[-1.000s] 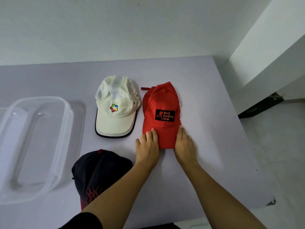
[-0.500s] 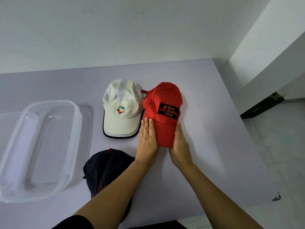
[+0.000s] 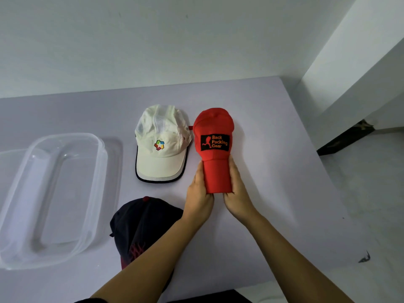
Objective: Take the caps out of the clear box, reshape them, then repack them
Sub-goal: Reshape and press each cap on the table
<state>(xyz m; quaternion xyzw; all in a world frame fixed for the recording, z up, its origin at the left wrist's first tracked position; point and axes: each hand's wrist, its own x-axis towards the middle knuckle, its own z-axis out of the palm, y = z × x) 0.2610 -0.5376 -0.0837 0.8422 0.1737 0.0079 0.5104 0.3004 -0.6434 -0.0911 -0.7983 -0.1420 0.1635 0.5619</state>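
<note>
Though flat before, red brim tubular.

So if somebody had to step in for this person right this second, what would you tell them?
Left hand and right hand: each grips one side of the brim of the red cap, squeezing it into a curve.
Things: the red cap is just right of the white cap on the table. The dark cap lies nearest the person. The clear box sits empty at the left.
Done: all three caps are out.
Left: finish shaping the caps, then repack all three.
</note>
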